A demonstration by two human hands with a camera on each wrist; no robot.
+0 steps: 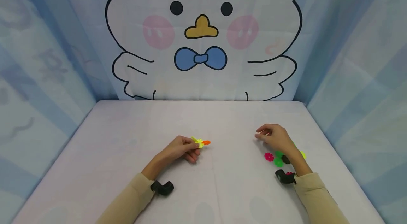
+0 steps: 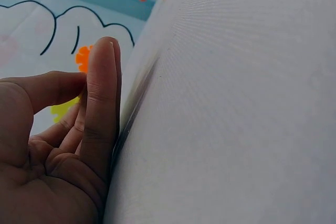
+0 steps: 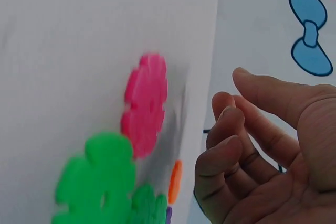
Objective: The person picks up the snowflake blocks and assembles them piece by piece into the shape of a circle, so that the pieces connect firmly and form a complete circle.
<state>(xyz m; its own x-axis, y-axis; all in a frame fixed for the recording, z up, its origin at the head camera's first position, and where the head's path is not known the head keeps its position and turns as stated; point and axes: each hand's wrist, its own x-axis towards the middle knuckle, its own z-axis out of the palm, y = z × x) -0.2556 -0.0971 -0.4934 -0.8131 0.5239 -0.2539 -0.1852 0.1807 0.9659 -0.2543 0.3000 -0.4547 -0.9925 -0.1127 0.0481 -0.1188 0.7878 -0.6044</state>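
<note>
My left hand [image 1: 182, 148] pinches a small joined piece of yellow and orange flower-shaped plastic discs between thumb and fingers, over the middle of the table. Its yellow disc [image 1: 199, 142] is nearest the fingertips, and the orange disc [image 1: 206, 142] points to the right. In the left wrist view the fingers partly cover both the orange disc [image 2: 83, 59] and the yellow disc [image 2: 64, 109]. My right hand [image 1: 276, 139] hovers with loosely bent fingers and nothing between them, above and beyond a pink flower disc [image 1: 269, 157] and green flower discs [image 1: 278, 161].
Several loose flower discs lie on the right of the white table [image 1: 133, 121], among them a black disc [image 1: 285, 159] and a yellow disc [image 1: 303, 155], partly hidden under the right forearm. An orange disc [image 3: 175, 182] shows in the right wrist view. A printed curtain [image 1: 203, 82] stands behind.
</note>
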